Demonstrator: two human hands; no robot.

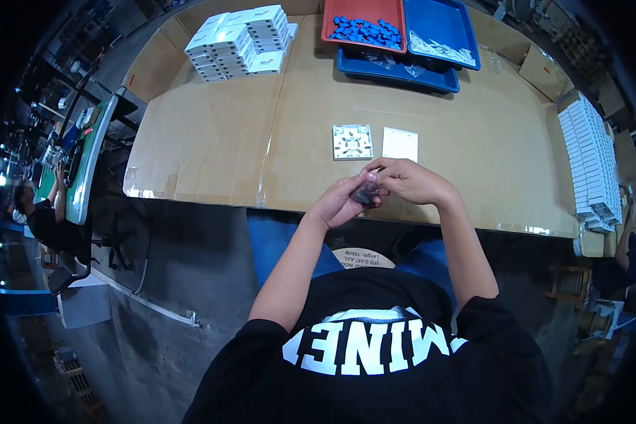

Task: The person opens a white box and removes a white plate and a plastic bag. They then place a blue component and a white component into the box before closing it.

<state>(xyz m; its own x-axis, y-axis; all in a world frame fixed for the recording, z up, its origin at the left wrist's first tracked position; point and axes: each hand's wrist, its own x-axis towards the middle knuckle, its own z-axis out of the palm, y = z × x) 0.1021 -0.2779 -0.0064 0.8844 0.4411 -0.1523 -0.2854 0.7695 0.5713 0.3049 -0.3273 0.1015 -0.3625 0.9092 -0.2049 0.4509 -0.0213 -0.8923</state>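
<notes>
- Here's the left hand [343, 203], palm up and half curled, cupping a small dark bundle [364, 192] above the counter's [212, 141] near edge; what's in it is too small to tell.
- And the right hand [410, 182] right alongside, fingers bent over that bundle, thumb and fingertips close together; whether they pinch anything, I cannot tell.
- Just beyond the hands lies a shallow white housing [352, 142], inner face up, and right beside it, ahead of the right hand, a flat white panel [401, 144].
- Well beyond the hands, a red tray [364, 7] with blue pieces [366, 32], a blue tray [438, 18] next to it with white pieces [442, 51], a lower blue tray [374, 71] underneath!
- Far ahead and left of the left hand, stacked white boxes [244, 42].
- Well right of the right hand, tall rows of white units [590, 159].
</notes>
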